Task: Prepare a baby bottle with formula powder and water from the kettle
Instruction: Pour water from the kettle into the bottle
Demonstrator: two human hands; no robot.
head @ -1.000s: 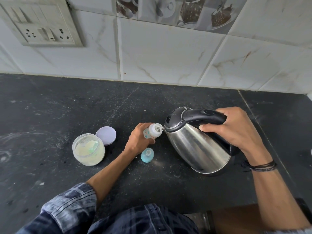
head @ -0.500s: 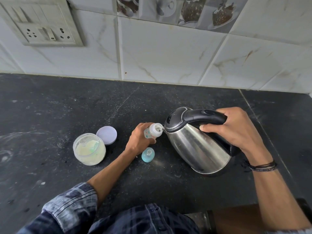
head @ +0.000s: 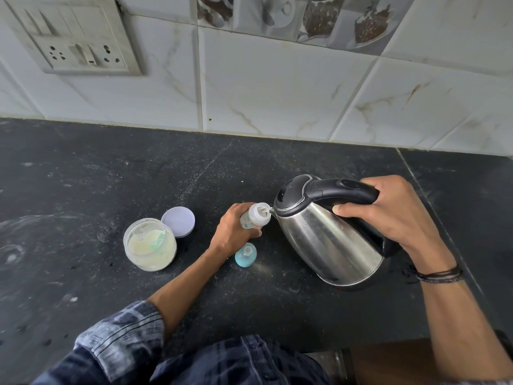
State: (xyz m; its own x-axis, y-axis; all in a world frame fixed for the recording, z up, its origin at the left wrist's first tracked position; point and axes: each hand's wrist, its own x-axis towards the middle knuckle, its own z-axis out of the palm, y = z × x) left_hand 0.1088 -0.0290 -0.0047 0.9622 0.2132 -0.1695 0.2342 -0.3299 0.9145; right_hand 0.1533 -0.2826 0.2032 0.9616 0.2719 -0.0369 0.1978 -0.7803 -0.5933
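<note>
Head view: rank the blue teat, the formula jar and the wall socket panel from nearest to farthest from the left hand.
1. Blue teat, on the counter just beside the left hand gripping the baby bottle.
2. Formula jar, open, farther off to its left.
3. Wall socket panel, up on the tiles, far left.

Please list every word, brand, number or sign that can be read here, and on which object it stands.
No text is readable.
baby bottle: small coloured prints, too blurred to read.
kettle: no legible brand or number.
formula jar: no label in view.
switch panel: no legible markings.
</note>
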